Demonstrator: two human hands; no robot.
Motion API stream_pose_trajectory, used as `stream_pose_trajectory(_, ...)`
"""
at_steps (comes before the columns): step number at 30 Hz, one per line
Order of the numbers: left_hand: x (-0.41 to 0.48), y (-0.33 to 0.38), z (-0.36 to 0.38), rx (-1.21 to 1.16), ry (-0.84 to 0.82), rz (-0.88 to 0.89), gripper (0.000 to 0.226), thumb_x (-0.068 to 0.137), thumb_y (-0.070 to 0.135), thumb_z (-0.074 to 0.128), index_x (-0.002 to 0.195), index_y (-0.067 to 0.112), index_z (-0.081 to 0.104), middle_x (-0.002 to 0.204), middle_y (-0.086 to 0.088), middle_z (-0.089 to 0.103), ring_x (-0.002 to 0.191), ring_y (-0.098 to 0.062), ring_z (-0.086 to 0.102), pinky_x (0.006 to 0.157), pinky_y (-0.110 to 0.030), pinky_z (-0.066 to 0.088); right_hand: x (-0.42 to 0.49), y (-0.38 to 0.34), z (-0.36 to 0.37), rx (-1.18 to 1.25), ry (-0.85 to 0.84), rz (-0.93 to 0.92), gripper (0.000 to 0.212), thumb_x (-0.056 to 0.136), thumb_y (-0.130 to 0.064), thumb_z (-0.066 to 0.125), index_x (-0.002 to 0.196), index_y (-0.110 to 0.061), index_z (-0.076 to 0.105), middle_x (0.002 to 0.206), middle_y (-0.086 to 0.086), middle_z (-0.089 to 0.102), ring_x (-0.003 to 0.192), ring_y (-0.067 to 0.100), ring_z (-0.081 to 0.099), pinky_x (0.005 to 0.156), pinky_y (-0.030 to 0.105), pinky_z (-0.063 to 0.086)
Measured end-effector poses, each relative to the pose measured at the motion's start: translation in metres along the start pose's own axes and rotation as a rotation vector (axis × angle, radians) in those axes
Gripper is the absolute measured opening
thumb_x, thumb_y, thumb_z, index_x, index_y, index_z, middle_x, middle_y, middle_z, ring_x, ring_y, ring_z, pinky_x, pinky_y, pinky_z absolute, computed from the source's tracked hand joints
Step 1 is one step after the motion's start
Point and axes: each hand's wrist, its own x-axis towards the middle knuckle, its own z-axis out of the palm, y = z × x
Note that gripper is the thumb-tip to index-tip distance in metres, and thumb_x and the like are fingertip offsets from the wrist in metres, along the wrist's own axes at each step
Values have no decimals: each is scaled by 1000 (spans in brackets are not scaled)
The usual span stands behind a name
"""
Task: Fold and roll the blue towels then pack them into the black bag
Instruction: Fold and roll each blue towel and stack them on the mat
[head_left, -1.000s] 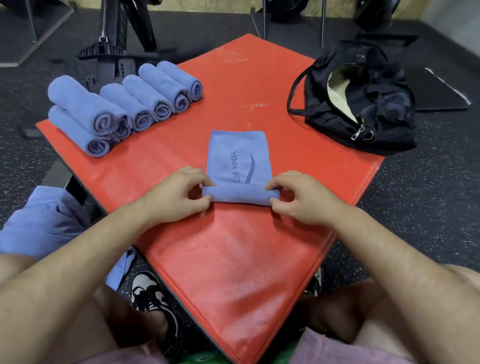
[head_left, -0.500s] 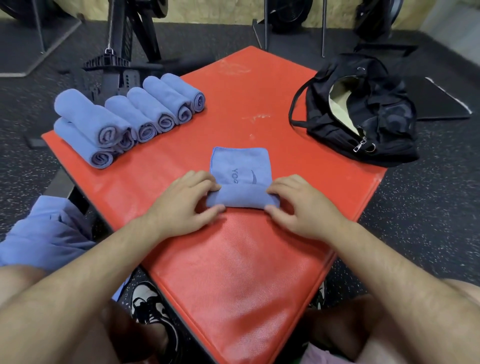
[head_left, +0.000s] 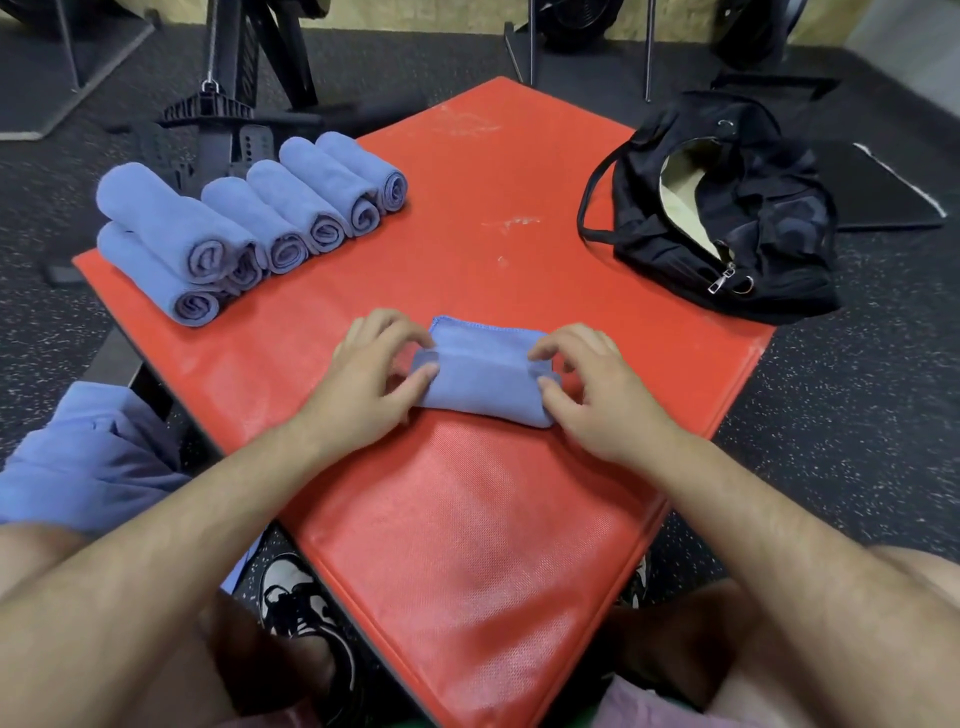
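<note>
A blue towel (head_left: 485, 371) lies on the red mat (head_left: 467, 519), rolled most of the way, with a short flat strip left at its far edge. My left hand (head_left: 371, 384) pinches the roll's left end, fingers curled over the top and thumb against the side. My right hand (head_left: 592, 389) pinches the right end the same way. Several finished blue rolls (head_left: 249, 223) lie in a row at the mat's far left, one stacked on top. The black bag (head_left: 727, 208) sits unzipped at the far right corner, its pale lining showing.
A pile of unrolled blue towels (head_left: 88, 457) sits low at the left beside my knee. Black gym equipment frames (head_left: 234, 104) stand behind the mat on dark speckled flooring. My shoes (head_left: 301, 608) show under the mat's near edge.
Both hands have rolled the towel away from me; the flat part with the printed logo has shrunk to a thin strip. The view has tilted slightly, shifting everything lower in the frame.
</note>
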Motion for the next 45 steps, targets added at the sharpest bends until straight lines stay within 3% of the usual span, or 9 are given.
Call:
stream_pose_trajectory(4, 1, -5, -5, 137, -28, 158, 23, 95, 45, 58, 109, 28, 65, 117, 16, 59, 109, -15, 52, 89, -42, 42, -4, -7, -5, -158, 2, -154, 14, 87, -21, 64, 101, -18, 65, 99, -10, 62, 91, 19, 51, 83, 32, 46)
stream_pose_trajectory(8, 1, -17, -4, 122, -212, 111, 64, 79, 71, 60, 129, 31, 56, 131, 15, 54, 119, -13, 47, 96, -37, 38, -7, 0, -4, -256, -105, -70, 48, 77, -43, 74, 119, -24, 60, 117, -13, 61, 100, 17, 50, 88, 34, 48)
stream_pose_trajectory(13, 6, -11, -12, -9, -258, 102, 42, 81, 58, 63, 112, 30, 60, 101, 19, 58, 94, -10, 52, 87, -33, 42, -4, 1, -7, 41, -138, 61, 35, 71, -27, 78, 105, -23, 68, 97, -8, 62, 94, 10, 49, 85, 19, 42)
stream_pose_trajectory(18, 2, -5, -11, -223, -416, 10, 34, 87, 59, 53, 97, 28, 61, 96, 13, 56, 101, -10, 51, 91, -25, 40, -5, -4, -5, 171, -193, 211, 13, 69, -34, 66, 72, -21, 66, 78, -9, 57, 88, 5, 44, 74, 14, 36)
stream_pose_trajectory(24, 18, -4, -3, -53, -132, 36, 30, 96, 51, 48, 116, 30, 57, 118, 13, 55, 108, -15, 52, 97, -43, 42, 3, -3, 0, 25, -26, 91, 30, 86, -25, 54, 111, -17, 67, 113, -8, 62, 108, 15, 46, 100, 22, 35)
stream_pose_trajectory(29, 24, 13, -8, 307, -42, 426, 20, 93, 19, 52, 106, 20, 66, 109, 9, 66, 105, -20, 59, 79, -39, 40, 1, -5, -4, -163, 39, -109, 19, 90, -26, 61, 107, -19, 67, 108, -8, 65, 104, 21, 57, 88, 42, 48)
stream_pose_trajectory(33, 23, 5, 1, 383, -173, 328, 57, 89, 58, 58, 128, 17, 61, 117, 5, 66, 113, -19, 58, 89, -40, 42, -1, 6, 3, -226, -138, 24, 62, 81, -47, 70, 137, -24, 54, 132, -10, 60, 119, 16, 50, 101, 40, 44)
stream_pose_trajectory(41, 35, 8, 6, 345, -274, 241, 76, 79, 62, 55, 149, 38, 37, 118, 8, 60, 108, -17, 57, 93, -39, 37, 19, -4, 0, 42, -112, 107, 45, 75, -33, 75, 119, -31, 64, 109, -16, 65, 103, 11, 54, 96, 32, 44)
stream_pose_trajectory(45, 42, 13, -3, 248, -175, 159, 74, 79, 60, 56, 146, 33, 41, 112, 1, 62, 105, -25, 60, 86, -38, 47, 21, -12, 5, 9, 228, 170, 50, 75, -26, 79, 120, -19, 58, 118, -2, 54, 111, 17, 46, 99, 28, 38)
